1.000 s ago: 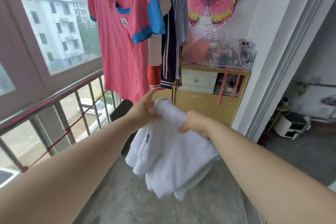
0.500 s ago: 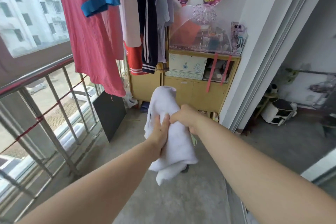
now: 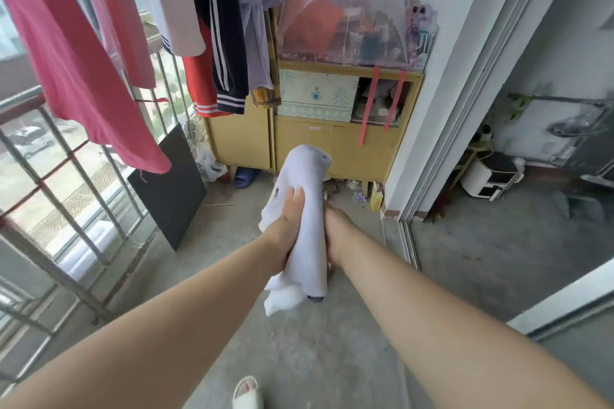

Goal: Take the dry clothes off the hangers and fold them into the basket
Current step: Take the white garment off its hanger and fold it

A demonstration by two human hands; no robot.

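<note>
Two hands, the left hand (image 3: 285, 222) and right hand (image 3: 335, 231), clasp a rolled white garment (image 3: 309, 173) between them above the balcony floor (image 3: 332, 359); keeping the bundle tight should preserve its fold, with no basket in view.

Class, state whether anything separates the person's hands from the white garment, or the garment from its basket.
Nothing separates them: the left hand and right hand both grip the bundled white garment directly. No basket is in view, so that path cannot be judged.
</note>
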